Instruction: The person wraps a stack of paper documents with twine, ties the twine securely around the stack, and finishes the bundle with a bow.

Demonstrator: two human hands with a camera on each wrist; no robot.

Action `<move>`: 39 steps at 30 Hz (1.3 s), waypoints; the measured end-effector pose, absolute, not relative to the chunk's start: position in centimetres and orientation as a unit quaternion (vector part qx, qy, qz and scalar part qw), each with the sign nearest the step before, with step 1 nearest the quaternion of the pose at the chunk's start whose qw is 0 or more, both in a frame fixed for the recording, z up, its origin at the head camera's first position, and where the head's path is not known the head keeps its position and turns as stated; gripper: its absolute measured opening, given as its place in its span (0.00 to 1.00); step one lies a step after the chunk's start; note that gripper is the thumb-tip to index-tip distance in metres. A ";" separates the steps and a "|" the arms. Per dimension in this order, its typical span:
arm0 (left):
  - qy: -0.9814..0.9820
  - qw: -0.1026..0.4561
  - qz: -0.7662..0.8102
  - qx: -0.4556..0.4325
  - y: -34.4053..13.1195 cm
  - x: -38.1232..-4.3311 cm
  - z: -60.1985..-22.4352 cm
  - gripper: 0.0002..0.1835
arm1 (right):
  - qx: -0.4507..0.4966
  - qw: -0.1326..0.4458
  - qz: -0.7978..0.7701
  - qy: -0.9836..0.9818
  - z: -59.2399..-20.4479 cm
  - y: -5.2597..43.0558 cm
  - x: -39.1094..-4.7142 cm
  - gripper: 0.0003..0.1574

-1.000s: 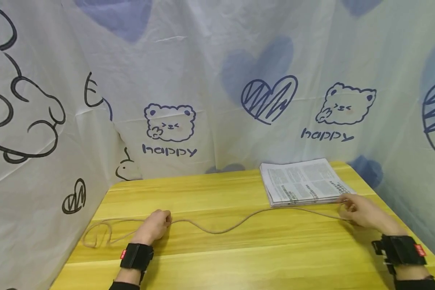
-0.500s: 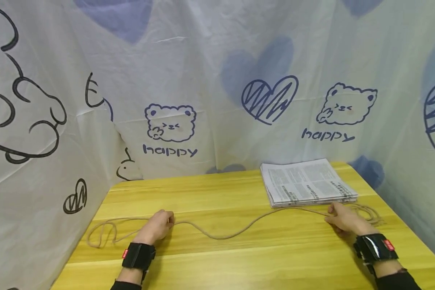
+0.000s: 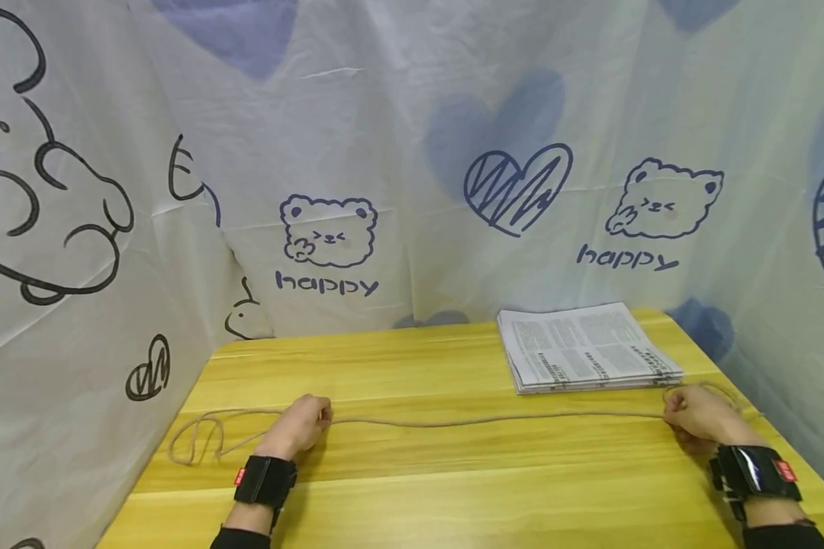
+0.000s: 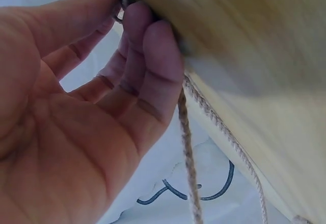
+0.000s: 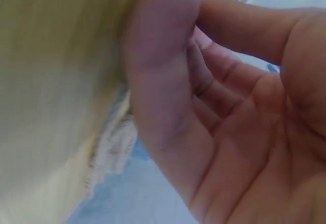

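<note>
A thin tan rope (image 3: 453, 423) runs nearly straight across the yellow table between the two hands. At the left, my left hand (image 3: 294, 427) pinches it, with curled fingers seen close in the left wrist view, where two braided strands of the rope (image 4: 188, 158) trail from beneath them. Loose loops of it lie left of that hand. My right hand (image 3: 706, 418) pinches the rope at the right, thumb meeting the curled index finger (image 5: 163, 66) in the right wrist view. More coiled rope lies behind that hand, partly hidden by it.
A stack of printed paper (image 3: 587, 347) lies at the table's back right, close behind the rope. The wooden table (image 3: 453, 496) ends at a white patterned cloth (image 3: 412, 152) hung at the back and both sides.
My right hand first slid left along the rope, then moved back right with it, pulling the slack wavy stretch nearly straight. My left hand has stayed in place.
</note>
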State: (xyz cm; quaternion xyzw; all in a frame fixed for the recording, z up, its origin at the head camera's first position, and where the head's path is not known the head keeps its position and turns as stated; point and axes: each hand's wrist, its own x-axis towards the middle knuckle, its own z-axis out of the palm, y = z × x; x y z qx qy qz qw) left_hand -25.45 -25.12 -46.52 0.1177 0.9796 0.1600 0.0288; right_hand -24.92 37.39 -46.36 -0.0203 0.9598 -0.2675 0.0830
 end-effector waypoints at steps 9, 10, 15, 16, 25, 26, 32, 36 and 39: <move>0.980 0.019 0.163 0.116 -24.0 -25.5 -45.9 0.06 | -0.028 0.021 -0.273 0.961 -44.3 35.0 -25.8 0.27; 0.979 0.018 0.167 0.116 -23.7 -25.5 -45.8 0.05 | -0.026 0.016 -0.276 0.961 -44.2 34.8 -26.0 0.31; 0.973 0.019 0.191 0.125 -22.1 -25.9 -45.6 0.04 | 0.000 -0.023 -0.255 0.967 -44.5 34.6 -27.1 0.46; 0.973 0.018 0.193 0.128 -21.7 -25.9 -45.6 0.04 | 0.007 -0.023 -0.254 0.967 -44.6 34.7 -27.4 0.48; 0.967 0.023 0.195 0.161 -19.3 -26.6 -45.8 0.04 | 0.041 0.044 -0.267 0.962 -44.8 35.6 -29.9 0.48; 0.967 0.024 0.194 0.164 -19.2 -26.6 -45.8 0.04 | 0.044 0.049 -0.267 0.961 -44.8 35.7 -30.1 0.47; 0.967 0.026 0.187 0.174 -18.6 -26.8 -45.8 0.04 | 0.067 0.076 -0.274 0.956 -44.9 36.1 -31.0 0.50; 0.967 0.025 0.187 0.173 -18.5 -26.9 -45.9 0.05 | 0.071 0.082 -0.280 0.954 -45.2 36.2 -31.4 0.55; 0.968 0.028 0.187 0.167 -18.5 -26.8 -46.0 0.04 | 0.072 0.086 -0.279 0.954 -45.4 36.3 -31.6 0.58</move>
